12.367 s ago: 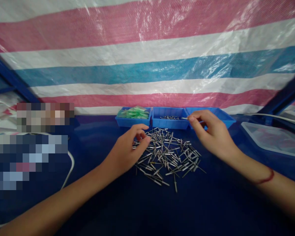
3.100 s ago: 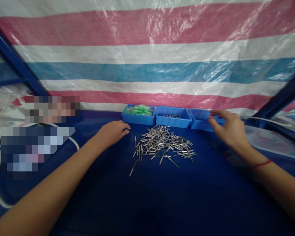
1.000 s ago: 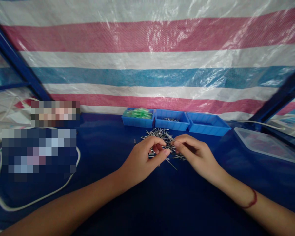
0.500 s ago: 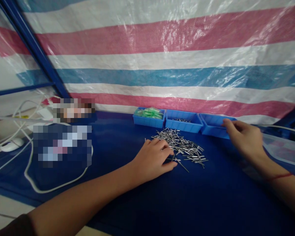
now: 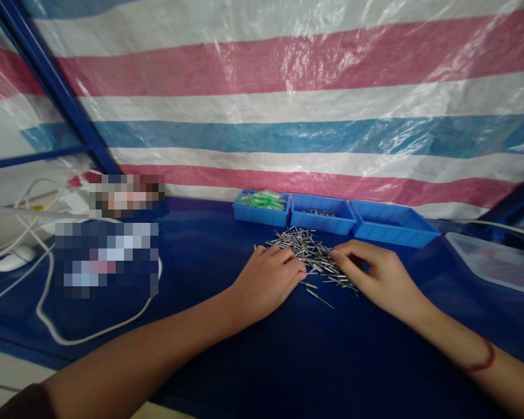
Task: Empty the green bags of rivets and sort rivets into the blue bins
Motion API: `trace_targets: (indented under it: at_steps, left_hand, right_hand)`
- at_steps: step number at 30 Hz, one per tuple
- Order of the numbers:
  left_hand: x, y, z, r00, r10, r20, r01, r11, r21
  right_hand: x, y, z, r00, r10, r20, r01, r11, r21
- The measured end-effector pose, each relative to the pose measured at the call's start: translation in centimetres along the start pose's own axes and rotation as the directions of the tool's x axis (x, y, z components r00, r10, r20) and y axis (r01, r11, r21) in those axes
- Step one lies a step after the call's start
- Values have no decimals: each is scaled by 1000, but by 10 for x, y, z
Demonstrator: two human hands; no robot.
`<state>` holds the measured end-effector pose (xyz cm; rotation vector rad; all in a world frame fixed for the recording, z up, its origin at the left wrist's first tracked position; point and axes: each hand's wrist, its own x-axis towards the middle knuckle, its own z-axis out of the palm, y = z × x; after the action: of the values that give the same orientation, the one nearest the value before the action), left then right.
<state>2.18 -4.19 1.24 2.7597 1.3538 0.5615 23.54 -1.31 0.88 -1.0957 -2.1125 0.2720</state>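
Note:
A loose pile of silvery metal pop rivets (image 5: 303, 247) lies on the blue table (image 5: 305, 361). At its left edge rests my left hand (image 5: 271, 279), fingers curled and thumb pressed against the index finger; whatever is in that grip is hidden. My right hand (image 5: 378, 273) touches or hovers over the right side of the pile, thumb and index tips pinched together. Too little shows between those tips to tell what they hold. A single rivet (image 5: 321, 299) lies just in front of the pile.
Behind the pile stand three blue bins in a row: a left bin (image 5: 259, 217) with green pieces, a middle bin (image 5: 323, 223) with some rivets, and a right bin (image 5: 393, 231). A translucent tray (image 5: 493, 265) is at right; a white cable (image 5: 100, 334) loops at left.
My right hand has moved left and nearer, from the right bin to the pile. My left thumb has closed in against the index finger; that hand otherwise stays beside the pile.

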Motion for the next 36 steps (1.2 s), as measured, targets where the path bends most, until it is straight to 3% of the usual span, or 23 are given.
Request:
trace_targets:
  at_steps: [3, 6, 12, 19, 28, 36]
  left_hand:
    - [2, 2, 1, 996, -74, -52, 59, 968, -243]
    - [3, 6, 2, 989, -129, -68, 83, 881, -467]
    - [2, 10, 3, 984, -169, -49, 93, 734, -673]
    - [2, 10, 4, 987, -157, -37, 91, 730, -677]
    - [4, 12, 2, 971, -214, -108, 93, 751, -653]
    - [2, 9, 6, 934, -202, -294, -12, 806, -592]
  right_hand:
    - [-6, -18, 8, 997, -14, 69, 6, 993, 115]
    - [-11, -28, 14, 993, 72, 92, -93, 963, 253]
    - [-13, -32, 16, 973, 214, 83, -227, 842, 489]
    - [-12, -32, 13, 979, 197, 47, -192, 834, 518]
    - [-14, -28, 14, 984, 173, 46, -174, 860, 479]
    - [-13, -23, 17, 992, 125, -10, -108, 888, 447]
